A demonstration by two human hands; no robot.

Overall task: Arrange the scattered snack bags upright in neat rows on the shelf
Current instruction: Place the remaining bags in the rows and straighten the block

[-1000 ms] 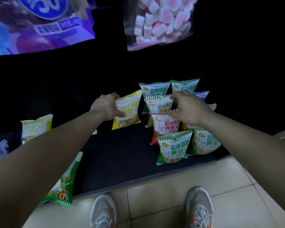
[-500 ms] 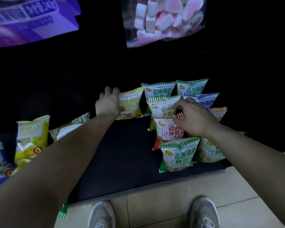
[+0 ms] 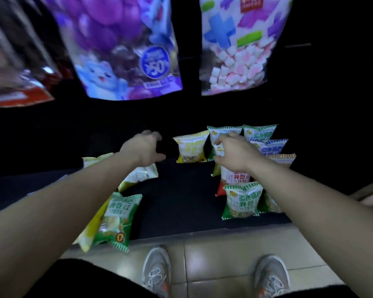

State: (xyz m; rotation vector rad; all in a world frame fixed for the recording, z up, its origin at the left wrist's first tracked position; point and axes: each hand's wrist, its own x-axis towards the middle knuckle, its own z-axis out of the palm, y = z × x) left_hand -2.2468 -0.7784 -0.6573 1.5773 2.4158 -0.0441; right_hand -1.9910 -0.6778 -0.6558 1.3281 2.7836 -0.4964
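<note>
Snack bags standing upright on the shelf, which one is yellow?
The yellow bag at the left end of the back row; the other upright bags are green, blue, red or orange.

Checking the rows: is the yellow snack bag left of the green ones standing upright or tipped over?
Upright: the yellow snack bag stands on its bottom edge on the black shelf, crimped top seam uppermost.

The only view sits on the person's head, looking forward and steeply down at the low shelf (image 3: 181, 201) from close range. Shoes (image 3: 157, 274) and floor tiles (image 3: 224, 254) line the bottom edge; hanging bags (image 3: 121, 50) loom near the lens at the top, bent by its wide angle.
</note>
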